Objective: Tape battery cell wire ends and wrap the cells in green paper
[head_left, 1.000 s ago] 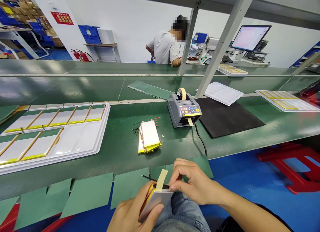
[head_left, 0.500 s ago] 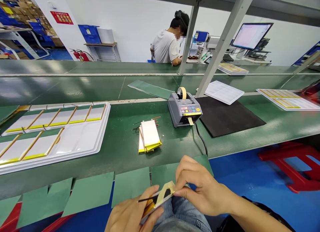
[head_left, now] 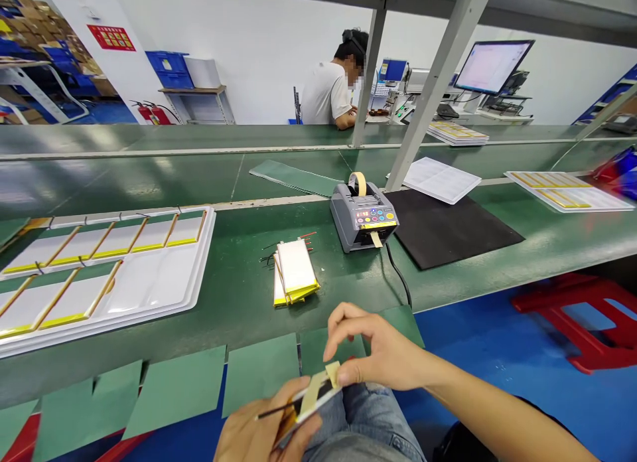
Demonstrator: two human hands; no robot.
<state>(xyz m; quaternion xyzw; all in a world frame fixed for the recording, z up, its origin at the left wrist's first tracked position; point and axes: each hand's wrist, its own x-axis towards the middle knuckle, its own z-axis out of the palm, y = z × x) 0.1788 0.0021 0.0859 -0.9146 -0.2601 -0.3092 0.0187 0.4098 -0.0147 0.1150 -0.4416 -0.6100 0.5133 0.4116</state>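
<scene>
Low in front of my lap, my left hand (head_left: 261, 422) grips a flat pouch battery (head_left: 322, 405) with its end turned up. A black wire (head_left: 273, 411) sticks out to the left of that end. A strip of cream masking tape (head_left: 312, 393) lies across the dark end, with another flap of it near the right corner. My right hand (head_left: 381, 356) has its thumb against this flap, while its curled fingers stand apart from the thumb. Ahead on the bench lies a small stack of white batteries (head_left: 297, 266) with yellow edges and red and black wires.
A grey tape dispenser (head_left: 363, 216) stands beyond the stack, beside a black mat (head_left: 452, 233). White trays (head_left: 164, 276) with batteries lie at left. Green sheets (head_left: 261, 369) hang over the bench edge. A red stool (head_left: 582, 316) is at right; a person (head_left: 328, 93) sits across the bench.
My right hand's fingers have come away from the thumb and let go of their pinch on the tape. The tape's raised loop now lies flatter over the battery's end.
</scene>
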